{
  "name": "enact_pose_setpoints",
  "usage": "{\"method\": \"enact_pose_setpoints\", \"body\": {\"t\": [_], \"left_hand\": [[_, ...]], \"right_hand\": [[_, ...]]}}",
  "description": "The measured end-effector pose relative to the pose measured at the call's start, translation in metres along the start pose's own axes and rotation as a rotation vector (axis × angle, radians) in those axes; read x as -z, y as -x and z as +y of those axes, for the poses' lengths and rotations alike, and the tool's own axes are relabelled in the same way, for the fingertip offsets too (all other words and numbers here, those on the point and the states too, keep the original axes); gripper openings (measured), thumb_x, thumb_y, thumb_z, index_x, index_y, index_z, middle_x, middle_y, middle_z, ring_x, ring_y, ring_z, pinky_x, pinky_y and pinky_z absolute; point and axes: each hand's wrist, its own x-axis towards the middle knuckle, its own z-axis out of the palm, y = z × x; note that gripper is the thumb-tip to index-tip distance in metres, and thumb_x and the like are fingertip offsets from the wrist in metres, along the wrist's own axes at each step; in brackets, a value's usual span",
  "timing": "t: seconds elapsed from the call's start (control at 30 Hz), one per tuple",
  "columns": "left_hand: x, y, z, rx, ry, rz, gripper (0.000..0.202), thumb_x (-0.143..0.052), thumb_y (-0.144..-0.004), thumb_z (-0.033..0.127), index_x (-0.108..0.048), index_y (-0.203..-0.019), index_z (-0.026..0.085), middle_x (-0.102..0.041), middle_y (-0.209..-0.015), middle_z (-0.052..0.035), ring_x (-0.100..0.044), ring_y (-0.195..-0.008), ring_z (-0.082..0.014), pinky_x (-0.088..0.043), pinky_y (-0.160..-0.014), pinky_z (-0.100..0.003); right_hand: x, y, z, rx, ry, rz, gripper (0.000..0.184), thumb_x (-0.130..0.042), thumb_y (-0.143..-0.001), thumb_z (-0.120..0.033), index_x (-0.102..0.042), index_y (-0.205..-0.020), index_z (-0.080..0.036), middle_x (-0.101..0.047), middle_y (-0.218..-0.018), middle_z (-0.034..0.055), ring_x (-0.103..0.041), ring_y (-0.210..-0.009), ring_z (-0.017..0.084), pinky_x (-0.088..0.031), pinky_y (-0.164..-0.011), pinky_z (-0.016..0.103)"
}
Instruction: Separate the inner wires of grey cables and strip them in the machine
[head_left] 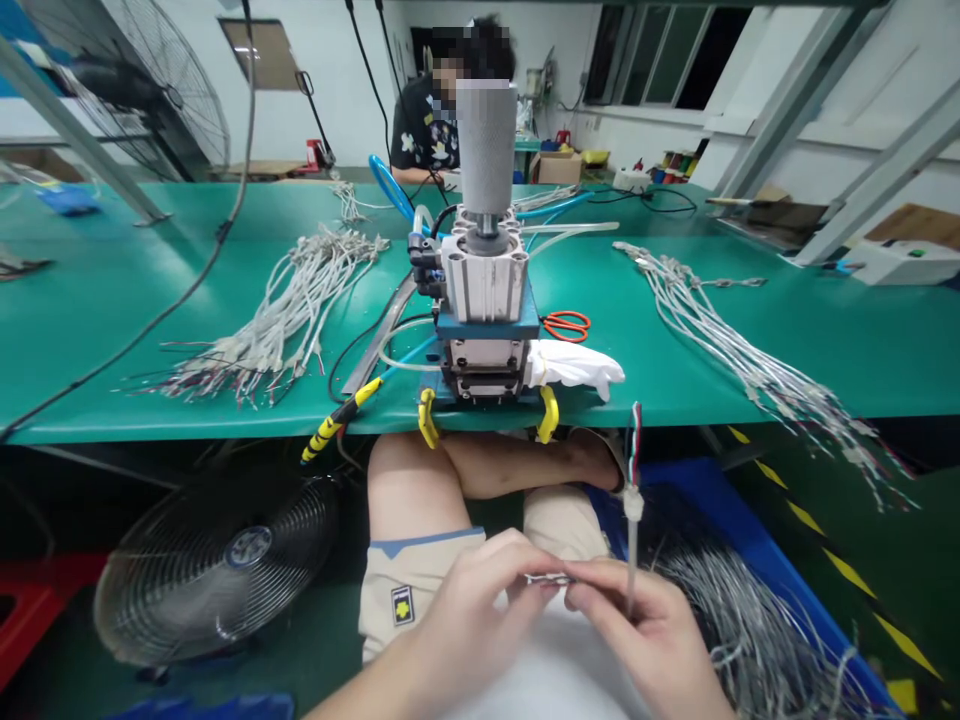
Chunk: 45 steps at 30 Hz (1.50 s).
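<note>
**A:** What do the two hands do, close to the camera?

**B:** The left hand [469,600] and the right hand [652,625] meet low in the middle, above the lap. The fingers [525,560] of both are closed narrow and pinch one thin cable [632,540]. The fingertips of the two hands almost touch.

**A:** Which way does the cable go?

**B:** A short piece lies level between the two pinches, from left to right. From the right hand it stands almost upright. Its long axis is vertical there, and its free end points up toward the near edge of the bench [112,300].

**A:** How does it look?

**B:** It is thin and pale grey, with a whitish lump below the top. At the tip, fine red, green and white wires show.

**A:** And around, going farther?

**B:** At the right, a blue bin [720,500] holds many grey cables. At the left, a fan [217,570] stands on the floor. On the bench edge sits a machine [484,300], with a white glove [574,365] touching its right side and orange scissors [566,325] just behind the glove. Cable bundles [277,320] lie on both sides of the machine, well apart. At the far side of the bench a person [427,125] sits.
</note>
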Motion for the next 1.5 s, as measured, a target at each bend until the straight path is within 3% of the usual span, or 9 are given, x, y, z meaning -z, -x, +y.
{"method": "enact_pose_setpoints", "body": {"t": [0.2, 0.4, 0.67, 0.87, 1.17, 1.5], "left_hand": [[0.003, -0.002, 0.000, -0.144, -0.075, -0.016, 0.010, -0.061, -0.086, 0.006, -0.069, -0.089, 0.011, -0.069, -0.079, -0.0102, -0.063, -0.071, -0.0148, -0.050, -0.064, -0.022], [0.005, 0.005, 0.001, -0.216, -0.201, -0.020, 0.012, -0.059, -0.087, 0.008, -0.070, -0.091, 0.011, -0.069, -0.078, -0.0095, -0.063, -0.068, -0.0149, -0.050, -0.061, -0.022], [0.009, 0.022, -0.003, -0.145, -0.301, -0.079, 0.016, -0.052, -0.093, 0.015, -0.067, -0.087, 0.013, -0.069, -0.075, -0.0075, -0.064, -0.065, -0.0153, -0.050, -0.059, -0.022], [0.009, 0.028, -0.003, -0.210, -0.385, -0.052, 0.015, -0.053, -0.093, 0.016, -0.068, -0.093, 0.015, -0.074, -0.071, -0.0038, -0.069, -0.060, -0.0147, -0.049, -0.060, -0.021], [0.007, 0.023, 0.007, -0.176, -0.413, -0.046, 0.017, -0.052, -0.093, 0.015, -0.069, -0.095, 0.017, -0.076, -0.076, -0.0029, -0.069, -0.061, -0.0146, -0.049, -0.060, -0.022], [0.006, 0.021, 0.002, -0.131, -0.312, -0.053, 0.019, -0.056, -0.088, 0.010, -0.069, -0.101, 0.015, -0.076, -0.083, -0.0084, -0.070, -0.069, -0.0169, -0.052, -0.063, -0.023]], "right_hand": [[0.001, 0.002, 0.000, 0.048, 0.143, -0.050, 0.022, -0.064, -0.087, -0.031, -0.080, -0.100, -0.024, -0.071, -0.062, 0.0034, -0.071, -0.066, 0.022, -0.056, -0.061, 0.027], [-0.004, 0.008, -0.010, 0.031, 0.076, -0.093, 0.022, -0.062, -0.088, -0.029, -0.079, -0.101, -0.023, -0.076, -0.072, 0.0043, -0.071, -0.066, 0.020, -0.055, -0.063, 0.025], [-0.016, 0.013, -0.011, 0.037, 0.047, -0.118, 0.021, -0.062, -0.085, -0.024, -0.081, -0.094, -0.022, -0.075, -0.072, 0.0030, -0.068, -0.066, 0.019, -0.052, -0.063, 0.024], [-0.018, 0.014, -0.011, 0.039, 0.074, -0.109, 0.021, -0.061, -0.087, -0.026, -0.081, -0.093, -0.021, -0.069, -0.062, 0.0009, -0.059, -0.055, 0.016, -0.046, -0.053, 0.022], [-0.015, 0.014, -0.011, 0.003, 0.024, -0.142, 0.022, -0.060, -0.087, -0.025, -0.080, -0.095, -0.022, -0.074, -0.073, 0.0027, -0.068, -0.070, 0.020, -0.052, -0.066, 0.023], [-0.012, 0.012, -0.009, 0.002, 0.066, -0.106, 0.022, -0.061, -0.087, -0.027, -0.081, -0.097, -0.023, -0.073, -0.069, 0.0035, -0.070, -0.071, 0.023, -0.056, -0.066, 0.027]]}}
